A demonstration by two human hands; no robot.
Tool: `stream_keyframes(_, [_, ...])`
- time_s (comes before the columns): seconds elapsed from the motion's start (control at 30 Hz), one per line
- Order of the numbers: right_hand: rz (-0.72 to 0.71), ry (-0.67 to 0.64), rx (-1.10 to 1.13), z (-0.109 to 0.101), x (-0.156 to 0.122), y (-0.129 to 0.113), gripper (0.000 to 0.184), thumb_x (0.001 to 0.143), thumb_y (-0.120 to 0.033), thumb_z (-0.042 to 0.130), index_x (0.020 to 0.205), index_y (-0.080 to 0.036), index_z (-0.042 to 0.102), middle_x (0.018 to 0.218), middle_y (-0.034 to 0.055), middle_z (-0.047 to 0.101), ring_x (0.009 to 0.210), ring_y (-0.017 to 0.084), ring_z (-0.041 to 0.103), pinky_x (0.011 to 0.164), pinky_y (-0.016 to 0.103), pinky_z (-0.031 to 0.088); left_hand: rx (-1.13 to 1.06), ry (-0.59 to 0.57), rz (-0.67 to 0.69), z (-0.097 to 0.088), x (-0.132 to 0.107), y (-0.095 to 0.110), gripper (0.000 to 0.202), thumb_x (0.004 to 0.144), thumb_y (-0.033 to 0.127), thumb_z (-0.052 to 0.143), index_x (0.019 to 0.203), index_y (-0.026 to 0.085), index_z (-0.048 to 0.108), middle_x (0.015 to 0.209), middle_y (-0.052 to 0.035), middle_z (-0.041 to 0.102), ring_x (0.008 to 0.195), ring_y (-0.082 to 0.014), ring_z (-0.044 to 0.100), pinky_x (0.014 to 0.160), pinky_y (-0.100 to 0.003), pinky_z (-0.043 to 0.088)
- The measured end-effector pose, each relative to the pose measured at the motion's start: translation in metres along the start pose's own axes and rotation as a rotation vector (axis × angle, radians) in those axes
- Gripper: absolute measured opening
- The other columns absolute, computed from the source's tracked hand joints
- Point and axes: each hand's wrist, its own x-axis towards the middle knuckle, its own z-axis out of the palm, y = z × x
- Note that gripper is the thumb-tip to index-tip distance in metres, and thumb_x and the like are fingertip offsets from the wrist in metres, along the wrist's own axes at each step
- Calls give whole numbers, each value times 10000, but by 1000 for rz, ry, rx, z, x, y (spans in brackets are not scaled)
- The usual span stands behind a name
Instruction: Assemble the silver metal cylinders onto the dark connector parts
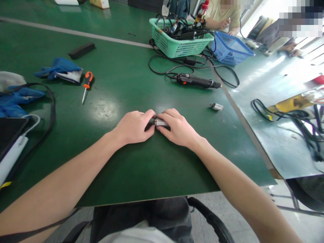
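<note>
My left hand [135, 127] and my right hand [179, 128] meet over the green table, fingers closed from both sides on a small silvery metal cylinder [162, 122]. The fingers of my right hand wrap round its bright body. Toward my left hand the piece has a narrower dark end [151, 121], pinched between thumb and fingers. Both tips of the piece are partly hidden by my hands. A smaller silvery cylindrical part [217, 107] lies on the table to the right, apart from my hands.
Behind lie a black electric screwdriver [198, 81] with its cable, a green basket [186, 49] of tools and cables, and a blue basket [233, 50]. At left are an orange-black screwdriver [87, 82], blue gloves [60, 69] and a black bar [82, 50]. A person sits across the table.
</note>
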Motion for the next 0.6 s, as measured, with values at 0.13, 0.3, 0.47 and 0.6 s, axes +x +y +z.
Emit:
stream_keyframes(0.13, [-35, 16, 31, -2, -10, 1, 242, 971, -260, 595, 1202, -193, 628, 1125, 120, 647, 1050, 289, 578, 975, 465, 507, -36, -38, 60, -3, 1, 1, 218, 932, 356, 518, 1061, 185, 559, 777, -30, 667, 676, -198, 616, 618, -315, 399])
stream_keyframes(0.3, [-36, 8, 14, -3, -8, 3, 223, 933, -234, 607, 1153, -200, 623, 1071, 107, 643, 1008, 277, 578, 935, 447, 519, -48, -39, 54, -1, 1, 1, 235, 928, 324, 520, 1112, 181, 550, 800, -31, 667, 692, -197, 613, 621, -311, 391])
stream_keyframes(0.47, [-24, 25, 14, -2, -8, 2, 205, 909, -220, 608, 1112, -191, 610, 1049, 103, 648, 999, 270, 577, 924, 428, 523, -32, -20, 82, 1, 1, 0, 148, 921, 279, 504, 1015, 182, 564, 754, -29, 652, 675, -201, 605, 621, -320, 388])
stream_keyframes(0.6, [-12, 24, 16, -1, -9, 1, 216, 906, -220, 608, 1120, -194, 605, 1071, 110, 658, 1013, 277, 584, 924, 437, 525, -14, -23, 105, 1, 2, 0, 115, 922, 279, 514, 959, 190, 576, 753, -29, 653, 686, -205, 610, 625, -320, 390])
